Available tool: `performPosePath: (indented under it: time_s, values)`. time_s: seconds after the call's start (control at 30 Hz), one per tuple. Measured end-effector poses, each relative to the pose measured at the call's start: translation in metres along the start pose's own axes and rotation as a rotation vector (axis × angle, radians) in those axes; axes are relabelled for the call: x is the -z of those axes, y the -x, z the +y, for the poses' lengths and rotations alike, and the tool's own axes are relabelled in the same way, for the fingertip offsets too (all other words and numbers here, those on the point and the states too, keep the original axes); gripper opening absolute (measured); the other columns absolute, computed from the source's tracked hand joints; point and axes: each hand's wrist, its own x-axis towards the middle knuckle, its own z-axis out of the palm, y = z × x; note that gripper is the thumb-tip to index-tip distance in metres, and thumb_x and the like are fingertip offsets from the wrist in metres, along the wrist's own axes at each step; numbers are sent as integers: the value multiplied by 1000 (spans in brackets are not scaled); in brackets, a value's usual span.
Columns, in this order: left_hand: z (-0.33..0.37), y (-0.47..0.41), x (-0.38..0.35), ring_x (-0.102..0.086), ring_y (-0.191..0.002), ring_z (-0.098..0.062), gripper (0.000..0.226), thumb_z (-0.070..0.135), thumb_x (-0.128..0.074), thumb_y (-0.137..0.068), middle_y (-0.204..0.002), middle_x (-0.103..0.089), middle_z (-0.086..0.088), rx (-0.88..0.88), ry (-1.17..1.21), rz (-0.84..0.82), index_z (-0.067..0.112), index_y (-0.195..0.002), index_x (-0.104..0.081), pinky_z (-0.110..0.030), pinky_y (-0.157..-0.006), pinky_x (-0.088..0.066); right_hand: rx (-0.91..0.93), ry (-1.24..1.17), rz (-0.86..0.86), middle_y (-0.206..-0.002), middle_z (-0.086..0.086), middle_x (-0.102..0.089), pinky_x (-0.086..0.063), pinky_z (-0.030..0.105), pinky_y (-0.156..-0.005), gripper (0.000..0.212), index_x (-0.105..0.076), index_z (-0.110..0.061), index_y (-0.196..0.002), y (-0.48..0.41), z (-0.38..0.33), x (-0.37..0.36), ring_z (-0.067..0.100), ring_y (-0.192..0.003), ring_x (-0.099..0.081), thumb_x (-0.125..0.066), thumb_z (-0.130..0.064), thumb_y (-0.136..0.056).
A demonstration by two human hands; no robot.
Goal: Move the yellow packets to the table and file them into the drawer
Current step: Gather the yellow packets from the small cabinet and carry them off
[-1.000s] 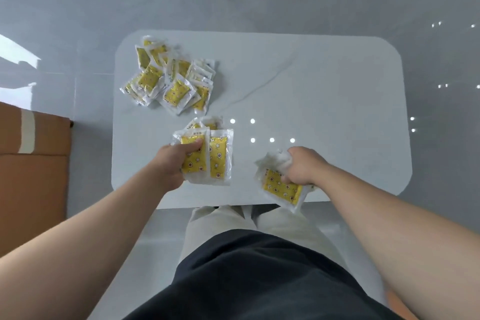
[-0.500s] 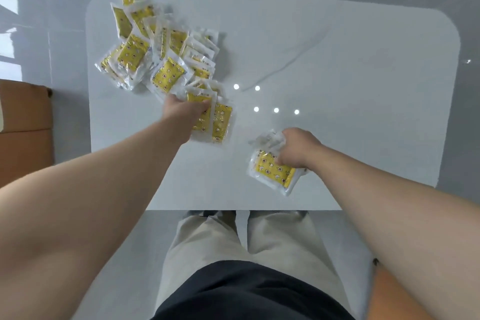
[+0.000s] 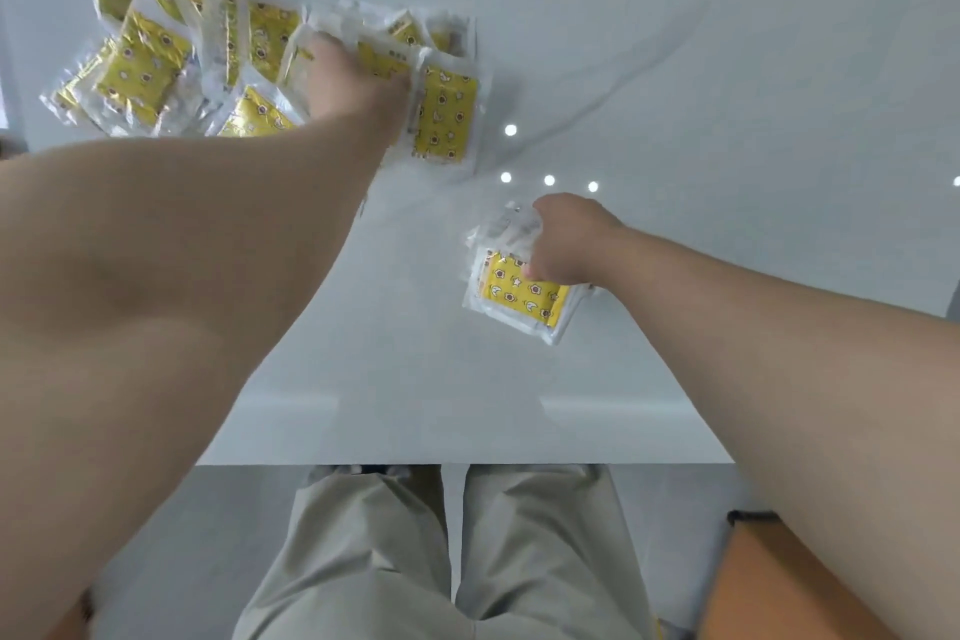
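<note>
Several yellow packets in clear wrappers lie in a loose pile [image 3: 150, 62] at the far left of the white table [image 3: 675, 83]. My left hand [image 3: 353, 83] reaches into the pile's right edge and holds a bunch of packets [image 3: 444, 114], its fingers hidden among the wrappers. Nearer the table's front, my right hand [image 3: 569, 244] grips a small stack of yellow packets [image 3: 519, 296] by its top end, the stack resting on the tabletop. No drawer shows in this view.
The table's front edge [image 3: 467, 457] runs just above my knees. An orange-brown box [image 3: 769, 582] stands on the floor at the lower right. Bright light spots [image 3: 548, 179] reflect on the tabletop between my hands.
My left hand has carried its packets away from me and up to the pile. My right hand has kept its stack and shifted slightly forward. The view has closed in on the table.
</note>
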Motion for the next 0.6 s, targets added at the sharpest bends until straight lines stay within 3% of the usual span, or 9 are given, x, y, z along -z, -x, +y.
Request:
performPosePath:
  time_s: [0.07,0.13,0.2,0.3,0.5,0.6]
  values:
    - [-1,-2,0,-58,-104,-26,64,42,-74,-82,-107,-56,0,-62,-82,-41,13,-129,-42,-36,-85,-47,-4,-8,2,-114,2,-58,-40,26,-62,36,-54,-13,-121,-10,1,3,24,-95,-54,-68,-21,-89]
    - [-5,1,-2,-49,-123,-28,61,42,-73,-85,-108,-58,0,-108,-204,-1,14,-129,-42,-42,-103,-38,1,11,6,-104,1,-57,-37,27,-52,27,-53,-15,-110,-17,2,7,25,-93,-57,-67,-19,-88]
    - [-5,-1,-5,-39,-133,-27,62,42,-73,-84,-114,-57,3,-99,-247,28,16,-131,-43,-43,-111,-29,26,58,9,-102,1,-57,-39,27,-56,23,-50,-18,-102,-23,-1,11,27,-95,-59,-66,-19,-87]
    - [-4,-13,-10,-37,-131,-23,65,46,-77,-78,-134,-43,0,-2,-224,59,20,-128,-45,-39,-113,-27,80,105,10,-100,-2,-55,-41,29,-67,24,-50,-22,-103,-32,-8,15,26,-92,-54,-66,-19,-85]
    - [-7,-20,-11,-35,-134,-23,77,53,-80,-74,-139,-39,0,57,-220,42,21,-132,-41,-40,-109,-28,140,145,19,-102,-4,-55,-41,29,-71,35,-57,-22,-119,-48,-19,13,24,-92,-51,-64,-17,-85]
    - [-8,-20,-10,-35,-135,-23,79,54,-79,-74,-140,-39,0,50,-231,43,21,-134,-40,-41,-108,-29,146,146,11,-117,0,-61,-42,30,-74,42,-56,-21,-128,-47,-21,9,26,-101,-55,-64,-18,-87]
